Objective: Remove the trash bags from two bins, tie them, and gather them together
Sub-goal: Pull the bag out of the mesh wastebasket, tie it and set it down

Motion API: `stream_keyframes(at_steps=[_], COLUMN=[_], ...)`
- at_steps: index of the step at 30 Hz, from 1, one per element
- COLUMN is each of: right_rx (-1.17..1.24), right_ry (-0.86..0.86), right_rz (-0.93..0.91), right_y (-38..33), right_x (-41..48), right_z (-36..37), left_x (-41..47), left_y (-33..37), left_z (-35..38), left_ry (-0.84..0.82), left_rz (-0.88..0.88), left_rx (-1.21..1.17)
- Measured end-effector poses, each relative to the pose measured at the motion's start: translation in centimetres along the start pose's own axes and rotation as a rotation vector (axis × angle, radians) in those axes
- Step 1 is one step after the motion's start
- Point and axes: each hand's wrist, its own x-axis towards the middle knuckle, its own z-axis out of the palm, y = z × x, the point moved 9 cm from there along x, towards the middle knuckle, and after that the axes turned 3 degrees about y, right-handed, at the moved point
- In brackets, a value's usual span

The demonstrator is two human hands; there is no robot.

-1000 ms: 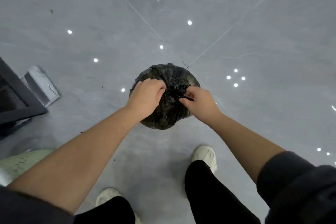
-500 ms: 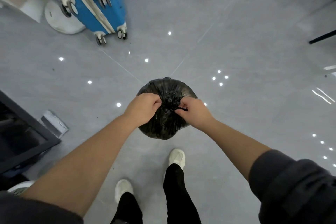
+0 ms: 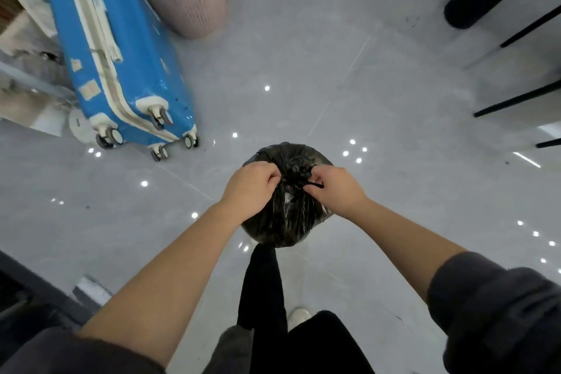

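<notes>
Your left hand curled round the gathered neck of the black trash bag, your right hand pinching a twisted strand beside it, both forearms stretched forward, bag over the floor

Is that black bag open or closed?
Closed: the trash bag is bunched into a knot, pinched by left hand and right hand.

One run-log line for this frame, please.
step: tying black trash bag | left hand: grips gathered neck | right hand: pinches tie strand | knot: unfinished
</notes>
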Motion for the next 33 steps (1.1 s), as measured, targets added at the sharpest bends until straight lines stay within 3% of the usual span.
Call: stream_keyframes(at_steps=[13, 25, 33], right_rx=[-0.007, -0.003, 0.006], right_ry=[0.071, 0.098, 0.128], right_rz=[-0.019, 0.003, 0.072], right_y=[1.5, 5.4, 7.3], right_x=[21.9, 41.8, 57.2], right_z=[-23.0, -46.1, -56.7], left_x=[27.9, 54.8, 73.6], left_y=[9.1, 19.1, 21.7], left_z=[-12.5, -22.8, -28.4], left_ry=[-0.006, 0.012, -0.052], left_rz=[0.048, 0.028, 0.108], left_rx=[0.055, -0.042, 0.003])
